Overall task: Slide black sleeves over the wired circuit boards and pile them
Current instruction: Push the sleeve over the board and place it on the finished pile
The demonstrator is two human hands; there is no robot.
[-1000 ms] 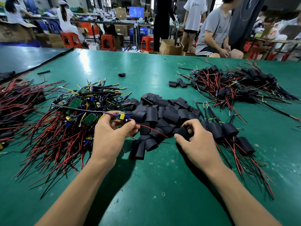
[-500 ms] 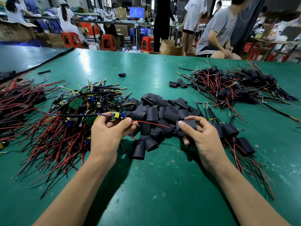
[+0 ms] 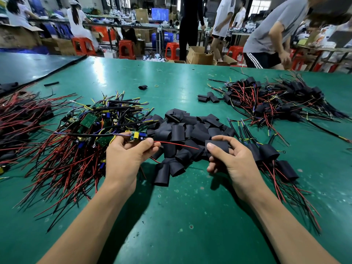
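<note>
The small wired circuit board with yellow and blue parts (image 3: pixel 137 135) is held just above the green table top (image 3: pixel 181 216), pinched between thumb and curled fingers of the left hand (image 3: pixel 125 159). Its long axis runs left to right, and its thin red and black leads (image 3: pixel 177 144) point right towards the short black tube sleeve (image 3: pixel 219 145). The right hand (image 3: pixel 234 164) grips that sleeve between thumb and bent fingers. The lead tips stop just short of the sleeve's near end. The sleeve seems to lie along the same line, though its mouth is not clear from here. The next move is probably threading the leads in. The heap of loose black sleeves (image 3: pixel 190 130) lies behind both hands, the bare boards (image 3: pixel 85 126) to the left, and the sleeved ones (image 3: pixel 270 153) just beside the right hand.
</note>
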